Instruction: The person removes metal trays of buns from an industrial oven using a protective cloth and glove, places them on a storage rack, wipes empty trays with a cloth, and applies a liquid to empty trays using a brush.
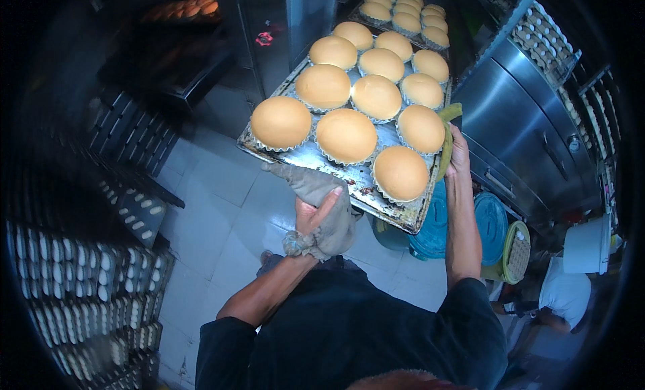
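A worn metal tray (329, 158) carries several round golden buns (346, 136) in fluted foil cups, tilted slightly in view. My left hand (316, 212) is closed on a grey cloth (329, 235) at the tray's near left edge, gripping the tray through it. My right hand (459, 151) grips the tray's right side through a yellow-green cloth (445, 155). The parts of both hands under the cloths and tray are hidden. Beyond this tray, at the top, sits another tray of similar buns (406, 20).
Racks of dough trays (87, 269) line the left; a dark oven (168, 67) holds browned items. Right are a steel cabinet (517, 114), egg trays (537, 27), lidded blue tubs (489, 219) and a bent-over person in white (564, 292). Tiled floor (215, 182) lies below.
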### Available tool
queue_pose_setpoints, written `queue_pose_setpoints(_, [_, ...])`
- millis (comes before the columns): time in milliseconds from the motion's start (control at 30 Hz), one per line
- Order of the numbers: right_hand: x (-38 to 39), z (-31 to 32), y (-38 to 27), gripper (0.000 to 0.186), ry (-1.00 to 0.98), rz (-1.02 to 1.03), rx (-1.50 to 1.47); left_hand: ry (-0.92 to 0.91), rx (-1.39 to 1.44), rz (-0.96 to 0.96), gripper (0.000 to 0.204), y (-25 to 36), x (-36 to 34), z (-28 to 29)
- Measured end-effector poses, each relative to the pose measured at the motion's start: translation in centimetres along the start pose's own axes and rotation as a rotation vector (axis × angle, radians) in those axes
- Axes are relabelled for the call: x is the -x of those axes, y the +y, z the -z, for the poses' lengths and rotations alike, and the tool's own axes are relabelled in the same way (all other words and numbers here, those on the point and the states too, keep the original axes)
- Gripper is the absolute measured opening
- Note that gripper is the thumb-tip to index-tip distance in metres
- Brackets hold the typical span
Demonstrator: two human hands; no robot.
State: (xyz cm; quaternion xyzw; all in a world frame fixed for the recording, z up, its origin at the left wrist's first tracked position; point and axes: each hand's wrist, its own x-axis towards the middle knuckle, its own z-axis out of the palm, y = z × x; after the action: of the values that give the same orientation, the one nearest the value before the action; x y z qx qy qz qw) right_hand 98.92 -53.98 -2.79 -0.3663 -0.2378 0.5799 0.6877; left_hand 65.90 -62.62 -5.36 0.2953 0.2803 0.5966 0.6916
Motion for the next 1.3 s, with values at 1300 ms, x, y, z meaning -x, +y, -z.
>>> queue_pose_setpoints(1300, [6.8, 2.2, 20.2, 0.044, 0.234, -0.547, -0.001, -0.131, 0.098, 0.391, 0.021, -2.6, -19.7, 16.0])
